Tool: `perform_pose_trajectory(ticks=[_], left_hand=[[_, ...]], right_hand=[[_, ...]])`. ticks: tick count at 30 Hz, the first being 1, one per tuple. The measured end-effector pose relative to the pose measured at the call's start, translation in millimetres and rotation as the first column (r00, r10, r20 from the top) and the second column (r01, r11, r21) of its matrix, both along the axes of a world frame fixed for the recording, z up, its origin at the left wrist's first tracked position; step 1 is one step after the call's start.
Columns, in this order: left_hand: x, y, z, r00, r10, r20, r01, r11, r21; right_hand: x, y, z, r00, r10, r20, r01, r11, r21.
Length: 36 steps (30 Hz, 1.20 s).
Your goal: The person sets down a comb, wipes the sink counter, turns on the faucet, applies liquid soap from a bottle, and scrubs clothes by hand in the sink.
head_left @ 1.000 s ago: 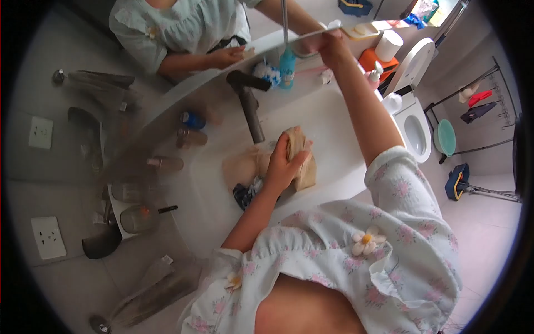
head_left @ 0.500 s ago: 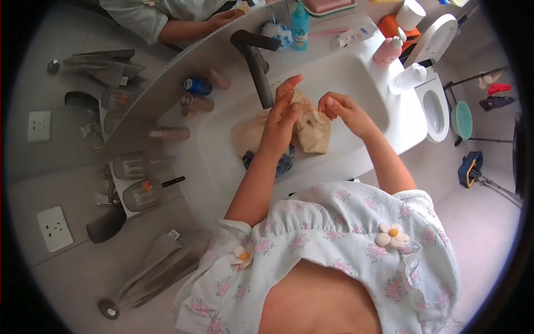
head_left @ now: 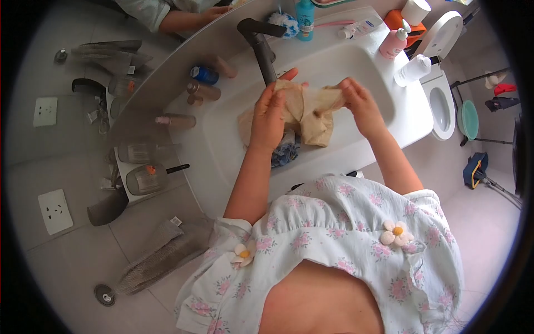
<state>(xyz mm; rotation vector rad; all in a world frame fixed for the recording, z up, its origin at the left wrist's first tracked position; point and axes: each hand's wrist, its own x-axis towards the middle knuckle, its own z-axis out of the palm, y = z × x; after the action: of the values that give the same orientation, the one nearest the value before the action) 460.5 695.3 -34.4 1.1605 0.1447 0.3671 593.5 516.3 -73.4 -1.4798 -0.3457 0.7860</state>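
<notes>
Between my two hands hangs a wet-looking beige cloth garment (head_left: 314, 119), spread out over the white sink (head_left: 356, 72). My left hand (head_left: 270, 114) grips its left part, thumb on top, just below the faucet. At the upper right edge of the cloth, my right hand (head_left: 359, 106) pinches the fabric between thumb and fingers. Behind my left wrist, more beige fabric (head_left: 245, 125) lies in the basin. Next to it is a bunched blue patterned cloth (head_left: 285, 151), partly covered by the garment and my forearm.
The dark faucet (head_left: 260, 47) reaches over the basin. A blue bottle (head_left: 305, 21) and a bath puff (head_left: 283, 25) stand behind it. A pink pump bottle (head_left: 393, 43) and a white bottle (head_left: 413, 70) are on the right rim. Several small bottles line the left rim, with a toilet (head_left: 441, 106) beyond.
My right hand has taken hold of the cloth's edge and pulled it rightward. The garment is now stretched between both hands instead of bunched. The view has shifted slightly.
</notes>
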Motion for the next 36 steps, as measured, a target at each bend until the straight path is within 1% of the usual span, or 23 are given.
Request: perform_pose_trajectory(ticks=[3,6,7,9,10,12,13,16,17,19,20,22,25,26,27,29,30,31,32,33,34,35,36], left_hand=[[-6.9,-12.1,9.8,0.974,0.191,-0.124,-0.174,0.975,0.138],[-3.4,-29.2,15.1,0.874,0.421,-0.242,-0.334,0.883,0.33],[-1.2,-32.0,14.8,0.826,0.497,-0.267,-0.376,0.838,0.397],[3.2,-32.6,14.0,0.836,0.474,-0.276,-0.389,0.867,0.311],[4.7,-31.3,13.9,0.841,0.463,-0.279,-0.394,0.879,0.269],[5.4,-28.7,13.2,0.873,0.424,-0.241,-0.385,0.903,0.193],[6.8,-27.6,12.7,0.889,0.401,-0.219,-0.374,0.914,0.154],[14.3,-25.2,-7.6,0.885,0.368,-0.286,-0.379,0.925,0.019],[19.5,-27.8,-11.0,0.869,0.286,-0.404,-0.387,0.901,-0.196],[31.0,-37.9,-18.5,0.825,0.051,-0.563,-0.431,0.701,-0.568],[33.4,-44.0,-23.3,0.851,0.008,-0.525,-0.384,0.692,-0.611],[34.3,-59.6,-37.7,0.892,-0.081,-0.444,-0.282,0.668,-0.688],[29.5,-74.9,-64.1,0.927,-0.216,-0.308,-0.122,0.601,-0.79],[27.2,-69.8,-75.0,0.924,-0.259,-0.281,-0.08,0.588,-0.805],[30.6,-62.8,-88.3,0.924,-0.296,-0.244,-0.035,0.57,-0.821],[30.8,-54.7,-106.2,0.916,-0.359,-0.177,0.042,0.525,-0.85],[31.4,-57.2,-103.5,0.923,-0.308,-0.232,-0.038,0.527,-0.849],[35.9,-62.2,-99.6,0.924,-0.257,-0.283,-0.113,0.525,-0.844],[40.4,-67.1,-95.8,0.92,-0.206,-0.334,-0.186,0.521,-0.833],[39.7,-68.6,-96.9,0.918,-0.195,-0.345,-0.197,0.531,-0.825],[37.3,-64.9,-101.5,0.92,-0.218,-0.326,-0.169,0.528,-0.832],[38.3,-60.4,-107.7,0.924,-0.255,-0.284,-0.115,0.522,-0.845],[37.4,-53.3,-117.2,0.923,-0.318,-0.216,-0.024,0.514,-0.858]], right_hand=[[3.0,0.3,25.9,0.986,-0.13,-0.101,0.147,0.972,0.182],[-1.3,10.2,48.3,0.981,-0.193,0.01,0.187,0.963,0.193],[-1.6,7.8,58.3,0.991,-0.084,0.107,0.064,0.983,0.172],[-3.3,4.3,74.6,0.946,0.144,0.289,-0.179,0.979,0.096],[-1.6,3.2,73.2,0.877,0.267,0.399,-0.268,0.962,-0.052],[2.7,-2.9,66.5,0.673,0.511,0.535,-0.363,0.858,-0.363],[2.0,-3.9,64.6,0.684,0.485,0.545,-0.344,0.873,-0.345],[-0.7,5.7,35.3,0.709,0.058,0.703,-0.093,0.996,0.013],[-8.8,11.9,32.8,0.716,0.061,0.695,-0.038,0.998,-0.049],[-33.2,30.0,27.3,0.733,0.065,0.677,0.069,0.983,-0.169],[-47.2,40.9,-22.1,0.329,0.385,0.862,0.123,0.888,-0.443],[-58.8,55.0,-36.5,0.127,0.67,0.731,0.022,0.735,-0.678],[-1.1,55.0,3.7,0.513,0.327,0.794,0.057,0.91,-0.411],[-16.6,69.0,-20.9,0.356,0.078,0.931,0.473,0.845,-0.251],[-39.1,95.3,-62.7,0.084,-0.095,0.992,0.779,0.627,-0.006],[-46.9,103.3,-74.7,0.096,-0.068,0.993,0.842,0.538,-0.045],[-33.6,89.6,-46.0,0.388,0.09,0.917,0.633,0.698,-0.336],[-13.9,74.3,-12.2,0.592,0.293,0.751,0.32,0.77,-0.552],[1.5,62.4,11.1,0.685,0.513,0.517,-0.051,0.742,-0.668],[15.3,58.5,20.2,0.71,0.594,0.378,-0.167,0.664,-0.729],[0.5,69.8,8.3,0.698,0.36,0.619,0.26,0.678,-0.687],[-23.6,94.3,-14.9,0.535,0.143,0.833,0.647,0.565,-0.513],[-49.2,118.1,-38.6,0.261,-0.015,0.965,0.907,0.346,-0.24]])
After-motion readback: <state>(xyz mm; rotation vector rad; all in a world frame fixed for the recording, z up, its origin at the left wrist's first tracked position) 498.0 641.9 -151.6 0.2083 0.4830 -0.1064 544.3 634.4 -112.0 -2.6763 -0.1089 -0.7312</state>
